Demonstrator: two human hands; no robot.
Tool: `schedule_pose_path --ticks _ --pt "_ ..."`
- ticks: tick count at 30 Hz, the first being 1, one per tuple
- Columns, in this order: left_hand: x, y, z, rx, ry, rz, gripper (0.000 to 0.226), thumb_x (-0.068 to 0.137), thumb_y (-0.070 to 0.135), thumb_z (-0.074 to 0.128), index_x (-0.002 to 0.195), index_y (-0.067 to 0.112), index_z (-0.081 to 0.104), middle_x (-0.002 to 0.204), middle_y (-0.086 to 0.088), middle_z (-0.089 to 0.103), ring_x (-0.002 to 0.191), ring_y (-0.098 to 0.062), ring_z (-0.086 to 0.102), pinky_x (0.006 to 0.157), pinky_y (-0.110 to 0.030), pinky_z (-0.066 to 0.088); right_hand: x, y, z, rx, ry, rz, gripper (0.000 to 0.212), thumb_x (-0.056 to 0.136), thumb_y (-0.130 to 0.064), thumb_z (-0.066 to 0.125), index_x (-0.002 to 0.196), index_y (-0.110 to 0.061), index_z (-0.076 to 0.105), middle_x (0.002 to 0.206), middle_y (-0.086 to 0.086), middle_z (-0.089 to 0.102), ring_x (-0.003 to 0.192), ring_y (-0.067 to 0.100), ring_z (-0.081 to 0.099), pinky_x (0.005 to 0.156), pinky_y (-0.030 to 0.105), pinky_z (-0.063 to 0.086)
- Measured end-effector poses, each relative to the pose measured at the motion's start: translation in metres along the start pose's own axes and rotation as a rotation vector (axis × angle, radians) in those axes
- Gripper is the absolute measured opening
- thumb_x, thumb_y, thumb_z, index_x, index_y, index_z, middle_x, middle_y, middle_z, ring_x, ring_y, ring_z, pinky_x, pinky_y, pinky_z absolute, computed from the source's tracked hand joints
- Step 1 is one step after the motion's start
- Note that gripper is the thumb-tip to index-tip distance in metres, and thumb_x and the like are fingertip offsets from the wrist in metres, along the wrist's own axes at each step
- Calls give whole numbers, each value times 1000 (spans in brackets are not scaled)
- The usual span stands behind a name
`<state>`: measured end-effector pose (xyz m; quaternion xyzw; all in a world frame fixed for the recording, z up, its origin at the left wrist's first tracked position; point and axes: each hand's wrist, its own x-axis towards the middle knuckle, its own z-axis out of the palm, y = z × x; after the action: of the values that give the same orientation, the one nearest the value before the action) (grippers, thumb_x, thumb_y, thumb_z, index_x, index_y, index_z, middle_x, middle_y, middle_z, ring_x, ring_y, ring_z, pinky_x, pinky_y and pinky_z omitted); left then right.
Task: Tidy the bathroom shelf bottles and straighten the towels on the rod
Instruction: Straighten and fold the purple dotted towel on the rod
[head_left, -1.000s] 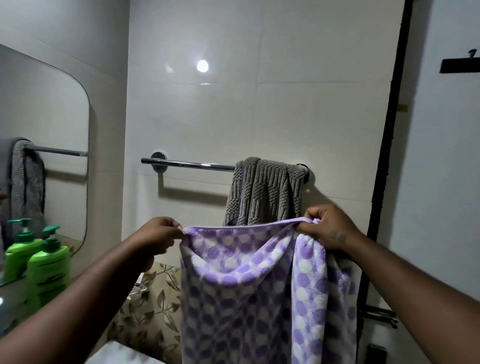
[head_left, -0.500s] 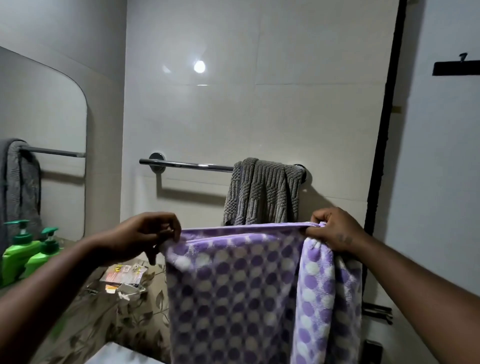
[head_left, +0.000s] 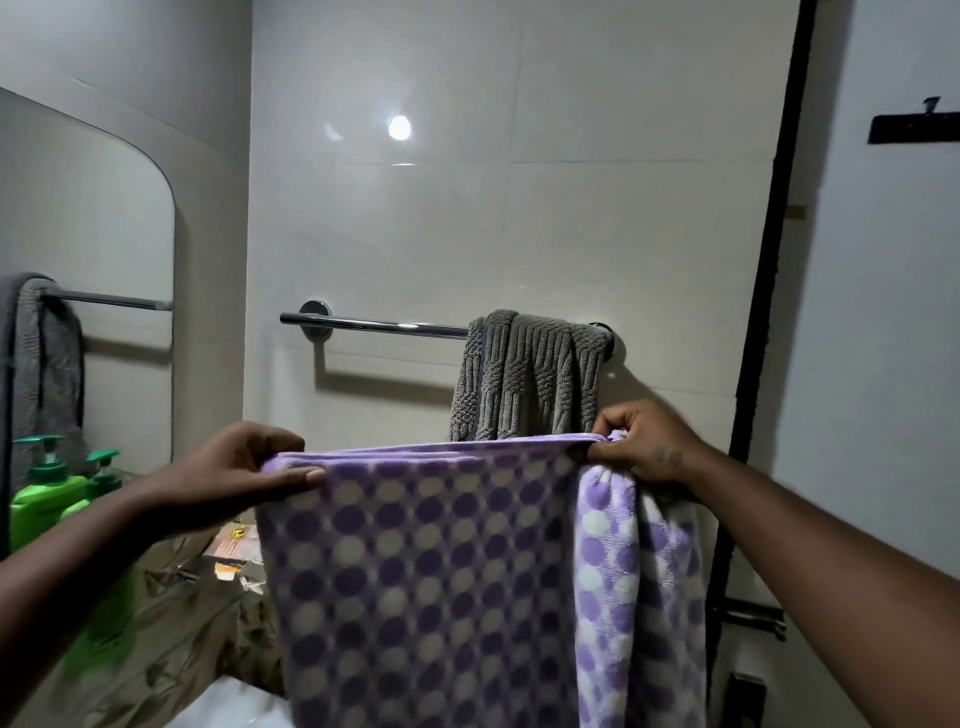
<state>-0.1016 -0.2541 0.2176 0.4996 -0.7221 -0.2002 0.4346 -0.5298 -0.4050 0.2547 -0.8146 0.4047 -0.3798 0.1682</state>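
Observation:
A purple towel with white and violet dots (head_left: 426, 561) hangs stretched between my hands, below the chrome towel rod (head_left: 384, 326). My left hand (head_left: 249, 467) pinches its top left corner, thumb lying over the front. My right hand (head_left: 644, 441) grips the top right end, where extra cloth hangs bunched beneath it. A grey ribbed towel (head_left: 530, 379) is draped in a crumpled bunch over the rod's right end. The rod's left half is bare. Two green pump bottles (head_left: 49, 493) stand on the shelf at the far left.
A mirror (head_left: 88, 249) on the left wall reflects the grey towel and rod. Small packets (head_left: 234, 551) lie on the leaf-patterned counter. A black vertical frame (head_left: 769, 312) edges the right side, with a dark hook bar (head_left: 914, 135) on the panel beyond.
My left hand moved left, drawing the purple towel's top edge out wider and straighter. The right hand kept its grip near the rod's right end.

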Motion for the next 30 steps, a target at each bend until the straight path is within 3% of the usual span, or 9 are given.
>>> schedule_pose_path --ticks 3,7,12,16,18,21,24,27,30 --pt "7 2 5 -185 289 115 87 64 71 81 77 -12 56 70 -10 49 68 -19 47 53 -24 34 -4 3 -6 85 43 27 36 67 -34 93 83 -12 71 72 8 70 64 12 56 62 29 44" --pt "21 27 35 -366 409 142 54 78 39 85 67 4 46 60 -2 38 54 -13 36 43 -18 23 -4 2 -12 139 236 56 26 78 -30 86 76 -15 66 65 -2 60 61 13 49 58 27 41" --pt "49 78 118 -513 103 49 25 81 22 82 95 15 62 69 -2 55 50 -11 44 44 -17 34 -3 -36 15 362 257 84 20 86 -24 79 78 -17 63 63 -8 55 59 8 44 60 25 39" --pt "74 107 181 -447 -95 36 43 90 12 77 129 4 60 96 -22 63 88 -26 51 77 -42 42 -2 -73 44 441 262 30 16 91 -20 75 84 -13 62 59 -8 55 53 3 47 53 19 42" --pt "84 112 197 -405 -105 24 39 89 14 77 114 -11 61 94 -28 63 90 -26 46 78 -42 36 -4 -81 51 497 259 55 17 93 -16 71 85 -13 57 61 0 51 49 9 46 47 26 42" --pt "91 110 200 -297 -56 -14 28 92 23 76 93 -2 64 77 -13 48 70 -20 37 61 -35 28 -11 -78 45 536 219 103 16 97 -17 66 89 -11 54 57 4 49 38 8 44 36 20 36" --pt "89 106 195 -366 -28 -30 43 95 29 73 100 -13 63 79 -13 51 74 -22 41 65 -37 32 -24 -72 30 707 53 153 15 98 -17 65 94 -7 55 63 15 66 45 18 57 43 24 49" --pt "87 103 189 -410 -8 -65 39 95 24 72 106 -13 65 88 -21 61 84 -28 50 76 -44 40 -31 -63 13 743 -39 198 8 91 -9 70 94 -6 63 87 19 71 69 22 67 66 30 59" --pt "87 100 187 -405 4 -80 36 95 23 73 105 -11 67 94 -29 68 87 -29 55 81 -51 49 -34 -57 1 677 -6 289 13 84 -3 76 95 -7 72 85 10 74 68 16 69 60 27 58"
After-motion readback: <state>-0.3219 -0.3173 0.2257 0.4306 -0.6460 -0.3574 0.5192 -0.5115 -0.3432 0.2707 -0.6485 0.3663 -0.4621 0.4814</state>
